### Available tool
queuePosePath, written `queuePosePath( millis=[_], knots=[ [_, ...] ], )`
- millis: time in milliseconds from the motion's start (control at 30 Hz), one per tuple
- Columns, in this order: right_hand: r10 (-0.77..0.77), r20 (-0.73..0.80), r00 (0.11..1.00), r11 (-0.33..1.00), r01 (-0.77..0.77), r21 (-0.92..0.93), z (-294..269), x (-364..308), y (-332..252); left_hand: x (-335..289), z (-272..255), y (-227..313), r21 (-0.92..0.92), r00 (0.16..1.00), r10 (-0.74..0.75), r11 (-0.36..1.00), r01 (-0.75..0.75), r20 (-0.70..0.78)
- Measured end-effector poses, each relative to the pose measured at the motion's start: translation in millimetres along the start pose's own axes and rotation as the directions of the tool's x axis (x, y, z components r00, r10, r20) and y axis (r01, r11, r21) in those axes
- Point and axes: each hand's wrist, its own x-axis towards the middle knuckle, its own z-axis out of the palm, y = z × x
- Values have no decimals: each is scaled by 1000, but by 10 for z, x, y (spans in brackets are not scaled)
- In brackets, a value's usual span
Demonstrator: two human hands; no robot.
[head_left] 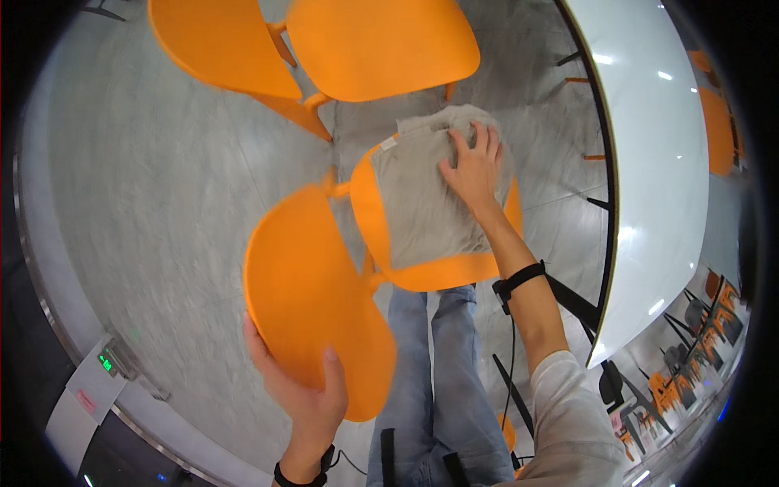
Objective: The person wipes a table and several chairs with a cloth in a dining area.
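An orange chair (316, 284) stands right before me, its backrest at the left and its seat to the right of that. My left hand (304, 398) clasps the lower edge of the backrest, the thumb on the near face and the fingers round the outer edge. Over most of the seat (426, 276) lies a grey cloth (418, 199) with a small white tag, its far end crumpled and hanging at the seat's far edge. On the cloth's far right part rests my right hand (475, 166), palm down, fingers spread and slightly bent.
Two more orange chairs (381, 49) stand just beyond. A white table (657, 178) with a dark edge curves along the right, its legs close to my right arm. Farther off at the lower right are rows of chairs (673, 390). A lit green sign (105, 361) glows at the left.
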Motion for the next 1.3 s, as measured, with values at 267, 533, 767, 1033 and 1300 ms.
queuePosePath(
  millis=[267,533,767,1033,1300],
  knots=[
    [-262,278,924,964,241,109,22,-1200,-220,-29,45,-78,-88,998,-26,996,21,-51],
    [-551,489,677,830,504,237,-277,-2398,514,-26,-1,-38,-11,998,-56,998,56,10],
    [-363,296,883,928,370,33,60,-807,317,-68,-44,-47,-31,995,-89,995,91,39],
    [-352,70,933,927,338,161,816,-241,-1044,-90,30,-120,-56,989,-146,988,147,24],
    [-601,230,765,798,558,229,496,-1913,-502,-112,10,-110,5,992,-120,993,120,47]
  ],
)
